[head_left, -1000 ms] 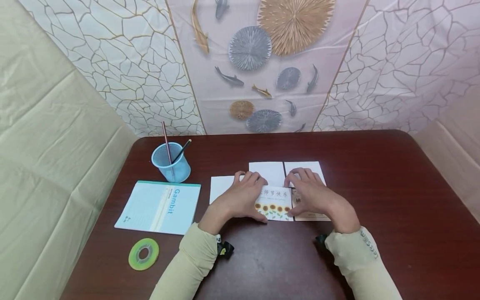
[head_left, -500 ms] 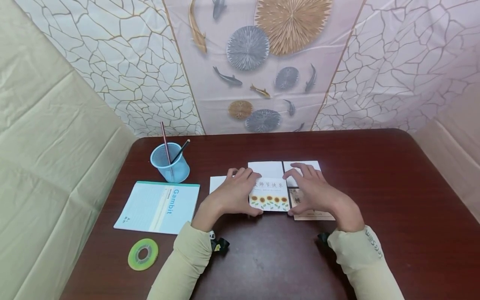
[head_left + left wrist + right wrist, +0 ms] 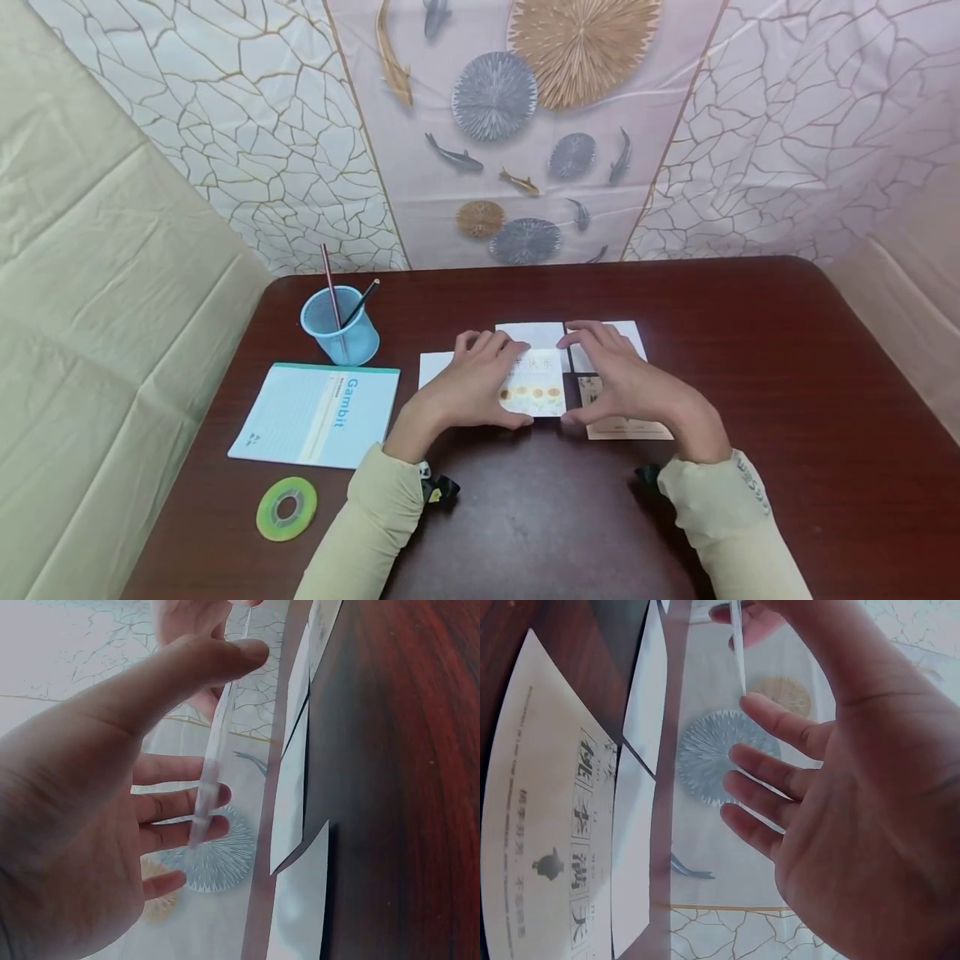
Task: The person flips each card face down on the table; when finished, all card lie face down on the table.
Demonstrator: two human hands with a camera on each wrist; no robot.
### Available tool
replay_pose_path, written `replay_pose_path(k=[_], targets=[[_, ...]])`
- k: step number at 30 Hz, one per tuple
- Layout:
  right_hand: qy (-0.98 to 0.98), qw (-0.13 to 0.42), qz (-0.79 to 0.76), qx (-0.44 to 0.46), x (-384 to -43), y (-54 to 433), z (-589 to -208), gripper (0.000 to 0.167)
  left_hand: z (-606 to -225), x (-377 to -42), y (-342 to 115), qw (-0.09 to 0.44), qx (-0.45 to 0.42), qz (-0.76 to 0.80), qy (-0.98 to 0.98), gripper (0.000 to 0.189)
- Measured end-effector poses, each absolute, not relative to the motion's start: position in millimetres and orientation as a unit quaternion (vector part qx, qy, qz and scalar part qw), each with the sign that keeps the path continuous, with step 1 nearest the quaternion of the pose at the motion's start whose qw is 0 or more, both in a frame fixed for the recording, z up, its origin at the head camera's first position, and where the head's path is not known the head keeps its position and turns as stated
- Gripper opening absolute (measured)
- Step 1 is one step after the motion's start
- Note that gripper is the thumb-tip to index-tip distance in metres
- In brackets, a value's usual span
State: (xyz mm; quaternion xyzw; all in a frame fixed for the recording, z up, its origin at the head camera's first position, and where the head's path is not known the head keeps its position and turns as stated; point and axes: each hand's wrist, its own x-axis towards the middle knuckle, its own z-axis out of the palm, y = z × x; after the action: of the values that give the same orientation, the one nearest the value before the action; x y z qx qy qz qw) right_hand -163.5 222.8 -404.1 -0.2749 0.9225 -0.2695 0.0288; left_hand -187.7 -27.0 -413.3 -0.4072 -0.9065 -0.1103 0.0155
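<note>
Raised above the table is a white card (image 3: 536, 392) printed with a row of sunflowers and pale lettering; glare washes out its face. My left hand (image 3: 472, 383) grips its left part, thumb at the near edge, fingers at the far edge. At the card's right corners are the index finger and thumb of my right hand (image 3: 626, 383). The left wrist view shows the card (image 3: 217, 727) almost edge-on, between thumb and fingers. In the right wrist view, the right index fingertip (image 3: 751, 701) meets the card's end; the thumb tip is out of frame.
Beneath the hands lie a beige printed card (image 3: 630, 429) and several blank white cards (image 3: 525, 332), partly covered. To the left are a light blue notebook (image 3: 315, 417), a blue mesh pen cup (image 3: 348, 337) with pencils, and a green tape roll (image 3: 287, 508). A patterned curtain (image 3: 517, 150) hangs behind the table.
The sunflower card has come up off the table and moved slightly left and away, its face now catching glare. Both hands have moved with it, uncovering more of the beige card.
</note>
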Motion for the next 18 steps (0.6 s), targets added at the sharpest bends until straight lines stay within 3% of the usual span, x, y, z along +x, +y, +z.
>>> replay_pose_path(k=[18], targets=[[0.909, 0.013, -0.291, -0.298, -163.6, 224.3, -398.0, 0.083, -411.9, -186.2, -20.2, 0.040, -0.415, -0.149, -0.896, 0.092]])
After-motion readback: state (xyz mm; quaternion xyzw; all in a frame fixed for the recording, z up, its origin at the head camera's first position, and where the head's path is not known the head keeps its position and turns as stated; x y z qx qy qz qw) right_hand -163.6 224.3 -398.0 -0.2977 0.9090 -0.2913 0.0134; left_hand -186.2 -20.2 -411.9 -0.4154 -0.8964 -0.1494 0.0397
